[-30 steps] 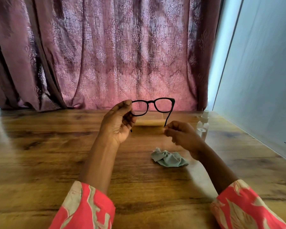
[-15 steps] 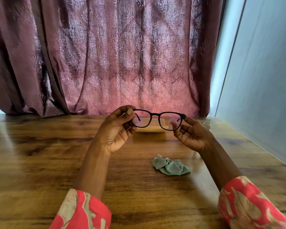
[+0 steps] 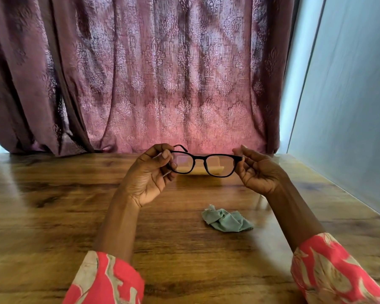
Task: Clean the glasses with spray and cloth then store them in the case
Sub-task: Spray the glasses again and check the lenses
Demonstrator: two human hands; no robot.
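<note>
Black-framed glasses (image 3: 203, 159) hang level in the air above the wooden table (image 3: 53, 205), lenses facing me. My left hand (image 3: 150, 174) pinches their left end between thumb and fingers. My right hand (image 3: 257, 170) holds the right end at the hinge, fingers curled. A crumpled pale green cloth (image 3: 227, 220) lies on the table below and between my forearms. Behind the glasses, a beige case (image 3: 201, 170) sits on the table, partly hidden by the lenses. The spray bottle is hidden behind my right hand.
A patterned maroon curtain (image 3: 151, 73) hangs along the table's far edge. A pale wall (image 3: 349, 106) borders the table on the right. My red-and-cream sleeves (image 3: 103, 279) are at the bottom of the view.
My right hand has moved from the temple tip up to the right hinge. The glasses went from tilted to level, now held at both ends. The view has shifted slightly.
</note>
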